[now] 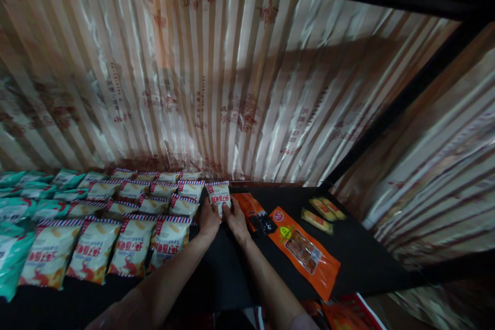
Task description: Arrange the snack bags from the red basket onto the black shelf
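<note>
Between my two hands is a white snack bag with red lettering and a striped top edge, standing upright at the back of the black shelf. My left hand is closed on its left side, and my right hand grips its right side. Left of them stand rows of matching white snack bags. Just right of my right hand lies an orange and black packet, partly hidden by that hand.
Green snack bags fill the far left. A large orange packet lies flat on the black shelf, with several small yellow packs behind it. A dark upright post stands at the right. Pleated printed sheeting hangs behind.
</note>
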The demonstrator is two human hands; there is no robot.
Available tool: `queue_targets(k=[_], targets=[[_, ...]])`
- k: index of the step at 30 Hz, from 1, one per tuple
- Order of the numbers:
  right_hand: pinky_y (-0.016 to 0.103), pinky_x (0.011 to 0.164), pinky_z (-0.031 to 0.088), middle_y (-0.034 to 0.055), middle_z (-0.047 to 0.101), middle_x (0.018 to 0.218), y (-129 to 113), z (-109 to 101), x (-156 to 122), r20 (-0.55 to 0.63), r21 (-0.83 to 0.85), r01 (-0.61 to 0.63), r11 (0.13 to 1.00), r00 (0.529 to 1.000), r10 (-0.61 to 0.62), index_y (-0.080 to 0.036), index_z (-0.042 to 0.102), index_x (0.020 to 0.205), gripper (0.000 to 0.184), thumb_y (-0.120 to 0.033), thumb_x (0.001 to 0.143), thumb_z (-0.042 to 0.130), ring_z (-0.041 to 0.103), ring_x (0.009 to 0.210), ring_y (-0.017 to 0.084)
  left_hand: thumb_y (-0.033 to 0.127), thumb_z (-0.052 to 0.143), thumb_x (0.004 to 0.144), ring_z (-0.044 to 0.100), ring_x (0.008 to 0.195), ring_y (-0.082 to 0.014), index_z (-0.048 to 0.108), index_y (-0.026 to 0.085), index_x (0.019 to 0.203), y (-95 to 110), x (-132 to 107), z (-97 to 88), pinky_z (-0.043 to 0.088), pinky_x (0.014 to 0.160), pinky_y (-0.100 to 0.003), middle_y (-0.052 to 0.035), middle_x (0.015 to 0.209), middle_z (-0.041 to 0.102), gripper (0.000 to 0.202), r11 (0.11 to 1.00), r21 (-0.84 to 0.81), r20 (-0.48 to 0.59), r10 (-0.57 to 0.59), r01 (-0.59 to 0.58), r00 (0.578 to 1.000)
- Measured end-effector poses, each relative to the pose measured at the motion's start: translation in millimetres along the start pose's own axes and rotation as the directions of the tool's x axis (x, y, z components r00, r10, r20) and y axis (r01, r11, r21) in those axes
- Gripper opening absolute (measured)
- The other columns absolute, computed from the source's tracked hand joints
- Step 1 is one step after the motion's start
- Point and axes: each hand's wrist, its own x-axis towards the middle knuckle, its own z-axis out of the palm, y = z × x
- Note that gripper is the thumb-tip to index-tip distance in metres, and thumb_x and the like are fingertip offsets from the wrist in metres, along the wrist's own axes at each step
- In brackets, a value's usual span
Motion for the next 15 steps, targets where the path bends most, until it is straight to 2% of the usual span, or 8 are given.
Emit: queue_targets(k=[6,10,15], targets=[[0.035,0.087,0.045,0.0082,0.063,0.109,6.2,-4.4,0.1,-0.035,0.034,0.028,0.999,0.999,-0.027,-0.017,0.052,0.119,0.05,-0.044,0.078,0.049,0.06,0.096,0.021,0.026,0.033,0.089,0.047,0.12,-0.0201,0.04,0.01,0.129,-1.6,-2.9,0.4,0.033,0.1,-0.03,-0.0152,0.129,0.052,0.043,1.0,0.001,0.018,-0.003,0.003,1.0],[0.035,0.084,0.045,0.0087,0.064,0.107,6.6,-4.6,-1.2,-0.112,-0.001,0.026,1.0,0.993,-0.026,-0.017,0.054,0.117,0.048,-0.045,0.079,0.046,0.06,0.094,0.022,0.026,0.033,0.088,0.041,0.126,-0.0212,0.032,0.008,0.134,-1.1,1.4,0.7,0.029,0.104,-0.031,-0.0164,0.136,0.044,0.05,0.999,-0.021,0.035,-0.037,0.037,0.999],[0.033,0.081,0.046,0.0098,0.064,0.104,4.4,7.8,6.4,-0.171,-0.023,0.016,1.0,0.985,-0.019,-0.016,0.05,0.122,0.054,-0.048,0.08,0.043,0.061,0.09,0.021,0.024,0.031,0.087,0.036,0.13,-0.0217,0.032,0.004,0.133,-3.5,8.0,7.0,0.028,0.106,-0.032,-0.0187,0.137,0.041,0.05,1.0,-0.01,-0.061,0.027,-0.027,0.998]])
